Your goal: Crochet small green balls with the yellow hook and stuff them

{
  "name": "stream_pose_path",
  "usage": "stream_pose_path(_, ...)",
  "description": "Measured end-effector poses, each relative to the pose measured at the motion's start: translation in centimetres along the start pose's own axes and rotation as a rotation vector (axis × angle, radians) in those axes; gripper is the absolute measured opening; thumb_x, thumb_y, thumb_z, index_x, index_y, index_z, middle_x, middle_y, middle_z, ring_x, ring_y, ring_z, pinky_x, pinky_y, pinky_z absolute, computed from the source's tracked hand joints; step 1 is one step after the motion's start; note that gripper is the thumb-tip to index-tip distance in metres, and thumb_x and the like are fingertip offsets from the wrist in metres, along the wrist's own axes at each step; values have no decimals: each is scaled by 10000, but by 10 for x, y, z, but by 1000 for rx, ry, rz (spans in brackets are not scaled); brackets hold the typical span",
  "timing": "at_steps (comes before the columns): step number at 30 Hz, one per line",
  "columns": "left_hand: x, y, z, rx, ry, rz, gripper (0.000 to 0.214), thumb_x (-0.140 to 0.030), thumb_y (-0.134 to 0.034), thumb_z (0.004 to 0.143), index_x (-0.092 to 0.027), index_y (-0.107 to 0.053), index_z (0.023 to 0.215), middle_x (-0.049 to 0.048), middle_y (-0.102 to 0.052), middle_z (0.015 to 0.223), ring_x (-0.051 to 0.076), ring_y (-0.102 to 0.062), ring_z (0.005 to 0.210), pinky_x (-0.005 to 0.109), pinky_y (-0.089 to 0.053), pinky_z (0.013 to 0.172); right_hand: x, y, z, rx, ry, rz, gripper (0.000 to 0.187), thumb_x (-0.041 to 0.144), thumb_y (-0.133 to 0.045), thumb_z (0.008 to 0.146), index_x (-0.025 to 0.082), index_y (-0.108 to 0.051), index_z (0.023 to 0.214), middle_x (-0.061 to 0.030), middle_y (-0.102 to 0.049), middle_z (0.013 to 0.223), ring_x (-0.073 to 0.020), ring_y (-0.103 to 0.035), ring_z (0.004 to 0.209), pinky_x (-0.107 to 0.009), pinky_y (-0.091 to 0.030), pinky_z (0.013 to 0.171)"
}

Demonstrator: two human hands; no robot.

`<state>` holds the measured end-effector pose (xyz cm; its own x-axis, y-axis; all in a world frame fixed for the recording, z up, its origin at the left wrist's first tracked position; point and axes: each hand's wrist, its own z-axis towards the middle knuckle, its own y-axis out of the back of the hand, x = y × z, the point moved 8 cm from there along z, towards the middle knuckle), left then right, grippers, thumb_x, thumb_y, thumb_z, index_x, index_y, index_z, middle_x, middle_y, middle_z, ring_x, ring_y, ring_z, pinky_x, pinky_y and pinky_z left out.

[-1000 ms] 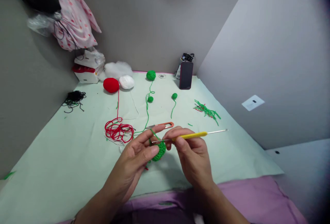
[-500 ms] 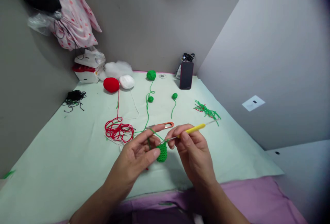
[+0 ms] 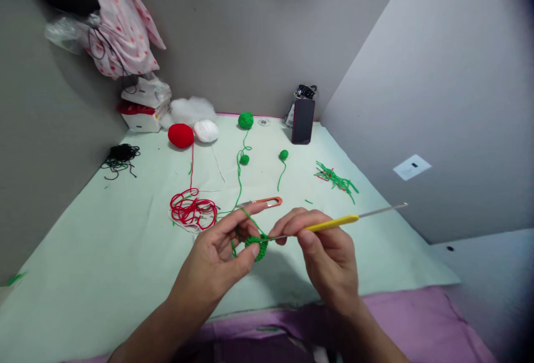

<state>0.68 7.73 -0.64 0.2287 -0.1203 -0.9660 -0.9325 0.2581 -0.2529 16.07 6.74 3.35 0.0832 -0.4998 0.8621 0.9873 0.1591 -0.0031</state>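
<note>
My left hand (image 3: 223, 251) pinches a small green crochet piece (image 3: 259, 249) between thumb and fingers. Green yarn (image 3: 251, 218) runs over its raised index finger down to the piece. In my right hand (image 3: 327, 251) is a yellow-handled crochet hook (image 3: 334, 223), gripped between thumb and fingers. One metal end of the hook reaches the top edge of the crochet piece; the other end sticks out to the right. Just beyond the left index finger lies a pair of orange thread snips (image 3: 273, 202), partly hidden by that finger.
Loose red yarn (image 3: 194, 211) lies left of my hands. Farther back are a red yarn ball (image 3: 181, 136), a white ball (image 3: 206, 131), a green ball (image 3: 246, 120) and two small green crochet pieces. A phone (image 3: 302, 122) leans upright near green yarn scraps (image 3: 337, 180).
My right hand and the hook have shifted right, with the handle turned flatter. The crochet piece has tipped, so its top rim shows more.
</note>
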Motion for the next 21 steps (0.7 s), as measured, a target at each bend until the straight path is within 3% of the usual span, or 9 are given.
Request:
stream_pose_path(9, -9, 8, -4, -182, -119, 150, 419, -182, -757, 842, -331, -795, 1232, 11, -625, 865, 188, -588, 836, 341, -527, 921, 31, -17, -6, 108, 286, -395, 224, 135, -502, 1049, 215, -686, 1151, -78, -763, 963, -209, -713, 901, -373, -594, 764)
stream_pose_path(17, -12, 10, -8, -241, -197, 249, 392, -192, -757, 858, -363, -798, 1208, 14, -651, 930, 207, -608, 957, 335, -469, 971, 34, -36, -21, 132, 479, -824, 265, 63, -580, 973, 213, -687, 1163, -122, -798, 1023, -225, -748, 939, -335, -645, 724)
stream_pose_path(21, -11, 11, -10, -261, -226, 256, 310, -195, -758, 876, -348, -808, 1141, 19, -692, 989, 215, -611, 985, 351, -455, 1007, 33, -31, -22, 76, 467, -743, 291, 70, -576, 976, 221, -686, 1199, -117, -798, 1030, -219, -746, 914, -340, -658, 713)
